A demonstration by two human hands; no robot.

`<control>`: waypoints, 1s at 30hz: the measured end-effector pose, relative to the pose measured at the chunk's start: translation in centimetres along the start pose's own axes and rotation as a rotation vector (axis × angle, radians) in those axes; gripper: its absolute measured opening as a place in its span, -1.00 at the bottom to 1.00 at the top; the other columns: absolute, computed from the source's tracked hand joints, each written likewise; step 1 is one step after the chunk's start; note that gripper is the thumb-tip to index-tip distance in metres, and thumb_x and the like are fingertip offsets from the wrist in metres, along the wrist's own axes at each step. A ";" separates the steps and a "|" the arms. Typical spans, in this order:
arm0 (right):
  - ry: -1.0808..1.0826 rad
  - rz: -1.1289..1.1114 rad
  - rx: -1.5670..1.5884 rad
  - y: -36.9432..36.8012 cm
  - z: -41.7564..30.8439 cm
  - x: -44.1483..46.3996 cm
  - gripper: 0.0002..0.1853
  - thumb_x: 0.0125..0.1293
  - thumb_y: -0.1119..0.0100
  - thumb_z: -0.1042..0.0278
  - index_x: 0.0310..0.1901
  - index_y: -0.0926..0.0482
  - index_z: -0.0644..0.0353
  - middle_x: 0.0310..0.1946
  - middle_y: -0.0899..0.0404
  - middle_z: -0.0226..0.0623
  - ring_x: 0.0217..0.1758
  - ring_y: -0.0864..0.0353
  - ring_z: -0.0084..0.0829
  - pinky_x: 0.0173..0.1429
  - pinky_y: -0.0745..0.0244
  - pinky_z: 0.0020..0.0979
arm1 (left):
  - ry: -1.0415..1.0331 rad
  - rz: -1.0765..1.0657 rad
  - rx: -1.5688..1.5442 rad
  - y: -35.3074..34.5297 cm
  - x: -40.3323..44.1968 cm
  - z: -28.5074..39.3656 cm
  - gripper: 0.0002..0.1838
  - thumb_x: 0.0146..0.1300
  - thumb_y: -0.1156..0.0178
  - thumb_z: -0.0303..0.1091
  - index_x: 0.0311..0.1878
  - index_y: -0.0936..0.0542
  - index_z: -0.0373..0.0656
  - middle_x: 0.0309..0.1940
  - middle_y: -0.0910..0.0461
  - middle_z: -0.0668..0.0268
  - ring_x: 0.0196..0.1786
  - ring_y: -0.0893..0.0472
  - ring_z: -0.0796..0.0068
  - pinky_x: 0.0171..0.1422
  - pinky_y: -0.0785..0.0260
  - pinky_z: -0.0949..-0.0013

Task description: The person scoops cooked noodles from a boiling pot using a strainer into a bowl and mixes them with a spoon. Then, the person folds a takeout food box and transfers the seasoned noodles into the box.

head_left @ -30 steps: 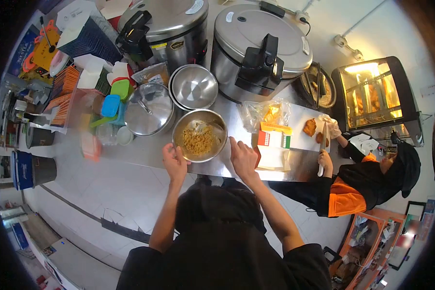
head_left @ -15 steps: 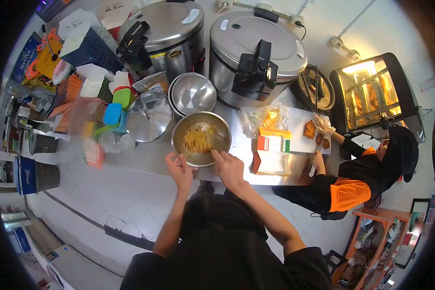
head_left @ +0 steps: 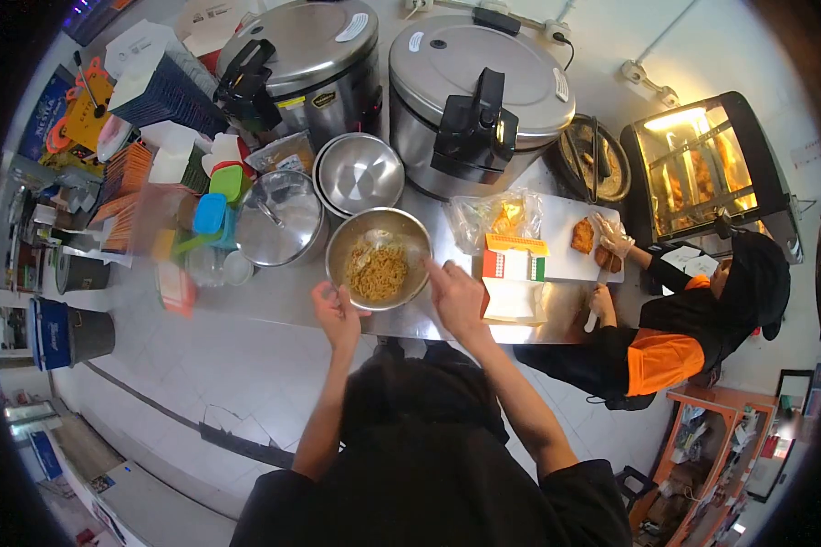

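A round steel bowl (head_left: 335, 246) at the counter's front edge holds loose yellow-brown grains (head_left: 379, 273) that look like seasoned rice. My left hand (head_left: 337, 316) grips the bowl's lower left rim, thumb and fingers closed on it. On the bowl's right side, my right hand (head_left: 458, 299) has its fingertips closed at the rim. Some of those fingers are hidden from view. Just behind the bowl are stacked empty steel bowls (head_left: 360, 173), and to its left a larger steel bowl (head_left: 280, 214) with a utensil handle in it.
Two large steel cookers (head_left: 479, 73) stand behind. On the right are an open food box (head_left: 513, 301), a plastic bag (head_left: 483, 223) and a white cutting board (head_left: 561, 219). There a co-worker's gloved hand (head_left: 614, 237) and knife (head_left: 592, 319) are at fried pieces.
My right hand has moved up and to the right along the bowl's rim. The grains have shifted and spread lower in the bowl. My left hand stays at the rim.
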State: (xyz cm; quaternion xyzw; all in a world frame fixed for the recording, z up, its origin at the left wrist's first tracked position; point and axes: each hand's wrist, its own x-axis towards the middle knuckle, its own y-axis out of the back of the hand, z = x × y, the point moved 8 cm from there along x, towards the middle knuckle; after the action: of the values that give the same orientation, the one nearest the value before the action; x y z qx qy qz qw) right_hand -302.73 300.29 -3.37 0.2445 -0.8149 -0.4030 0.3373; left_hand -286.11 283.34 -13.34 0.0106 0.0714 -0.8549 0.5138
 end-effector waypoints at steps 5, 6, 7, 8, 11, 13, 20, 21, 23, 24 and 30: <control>0.014 -0.069 0.068 -2.8 -0.2 -2.4 -0.67 0.16 -0.16 0.51 0.00 -0.60 0.05 -0.44 -0.51 -0.21 -0.42 -0.62 -0.10 -0.41 -0.49 -0.15 | -0.067 -0.008 0.009 -0.5 0.5 0.8 -0.61 0.50 -0.05 -0.40 0.21 -0.16 -0.35 -0.07 -0.57 -0.10 -0.36 -0.69 0.34 -0.48 -0.66 0.44; 0.000 -0.048 0.114 -2.3 -0.2 -2.6 -0.68 0.18 -0.16 0.51 -0.01 -0.61 0.05 -0.44 -0.50 -0.20 -0.42 -0.62 -0.09 -0.41 -0.49 -0.14 | -0.077 -0.006 0.005 -0.4 0.7 0.9 -0.62 0.50 -0.05 -0.40 0.21 -0.17 -0.35 -0.08 -0.57 -0.10 -0.36 -0.69 0.35 -0.48 -0.66 0.44; -0.016 -0.028 0.160 -1.8 -0.1 -2.7 -0.69 0.19 -0.15 0.51 -0.02 -0.62 0.04 -0.45 -0.50 -0.19 -0.42 -0.62 -0.08 -0.40 -0.50 -0.14 | -0.085 -0.004 0.002 -0.2 0.8 0.8 -0.62 0.50 -0.05 -0.40 0.20 -0.18 -0.36 -0.08 -0.57 -0.09 -0.36 -0.69 0.35 -0.48 -0.66 0.44; -0.123 -0.027 0.152 -1.8 1.3 -2.4 -0.75 0.24 -0.15 0.47 -0.05 -0.64 0.04 -0.42 -0.57 -0.13 -0.41 -0.64 -0.05 -0.37 -0.51 -0.11 | -0.091 -0.001 -0.001 -0.3 0.8 1.1 -0.62 0.49 -0.06 -0.40 0.20 -0.18 -0.36 -0.09 -0.58 -0.09 -0.36 -0.69 0.35 -0.48 -0.66 0.45; -0.215 0.009 0.186 -3.2 1.7 -2.8 -0.81 0.30 -0.14 0.41 -0.09 -0.66 0.06 -0.43 -0.63 -0.04 -0.42 -0.65 0.00 -0.34 -0.51 -0.07 | -0.179 0.055 0.082 -0.8 0.3 2.6 -0.65 0.49 -0.06 -0.42 0.17 -0.22 -0.39 -0.08 -0.58 -0.09 -0.39 -0.69 0.38 -0.48 -0.64 0.46; -0.380 -0.148 0.277 -5.8 1.3 -4.2 -0.79 0.35 -0.19 0.40 -0.04 -0.69 0.21 -0.42 -0.69 -0.01 -0.37 -0.72 -0.07 -0.28 -0.58 -0.24 | -0.172 0.045 0.127 -1.6 0.2 2.7 -0.66 0.49 -0.06 -0.42 0.16 -0.23 -0.41 -0.07 -0.57 -0.10 -0.40 -0.70 0.37 -0.48 -0.63 0.46; -0.644 -0.136 0.869 -11.2 7.0 -6.8 -0.72 0.43 -0.20 0.29 -0.05 -0.70 0.35 -0.33 -0.76 -0.24 -0.27 -0.65 -0.53 -0.16 -0.52 -0.39 | -0.163 -0.061 0.209 -3.0 0.3 1.3 -0.65 0.47 -0.07 -0.43 0.13 -0.23 -0.46 -0.10 -0.55 -0.15 -0.48 -0.71 0.33 -0.49 -0.62 0.41; -0.632 -0.093 0.907 -9.8 7.6 -6.3 -0.71 0.42 -0.21 0.26 -0.07 -0.70 0.35 -0.34 -0.76 -0.21 -0.26 -0.65 -0.52 -0.18 -0.51 -0.35 | -0.165 -0.090 0.202 -3.8 0.2 1.3 -0.66 0.47 -0.07 -0.43 0.11 -0.23 -0.45 -0.12 -0.56 -0.14 -0.48 -0.71 0.33 -0.50 -0.61 0.41; -0.743 -0.211 0.826 -6.3 9.1 -6.2 -0.72 0.43 -0.20 0.28 -0.04 -0.71 0.34 -0.29 -0.76 -0.25 -0.23 -0.62 -0.59 -0.13 -0.49 -0.50 | -0.164 -0.150 0.183 -5.9 0.0 1.4 -0.69 0.46 -0.07 -0.44 0.07 -0.24 -0.44 -0.16 -0.58 -0.12 -0.48 -0.71 0.33 -0.52 -0.58 0.42; -0.758 -0.237 0.809 -5.0 10.5 -6.3 -0.72 0.44 -0.19 0.29 -0.03 -0.71 0.33 -0.30 -0.75 -0.26 -0.24 -0.63 -0.59 -0.14 -0.49 -0.50 | -0.157 -0.227 0.227 -7.6 -0.3 2.0 -0.72 0.46 -0.05 -0.45 0.07 -0.23 -0.39 -0.20 -0.55 -0.02 -0.44 -0.70 0.36 -0.50 -0.60 0.41; -0.727 -0.133 0.696 2.6 19.9 -9.9 -0.73 0.43 -0.19 0.34 0.00 -0.69 0.36 -0.18 -0.75 -0.19 -0.08 -0.67 -0.47 0.05 -0.52 -0.43 | -0.220 -0.556 0.438 -18.9 -3.1 2.9 -0.81 0.33 -0.09 -0.53 -0.13 -0.26 -0.21 -0.41 -0.54 -0.15 -0.45 -0.69 0.05 -0.40 -0.44 0.05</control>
State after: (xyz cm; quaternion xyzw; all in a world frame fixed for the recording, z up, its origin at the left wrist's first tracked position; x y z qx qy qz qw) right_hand -311.48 318.13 -13.65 0.2376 -0.9483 -0.1874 -0.0961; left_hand -301.16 294.40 -8.06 0.0085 -0.1689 -0.9529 0.2519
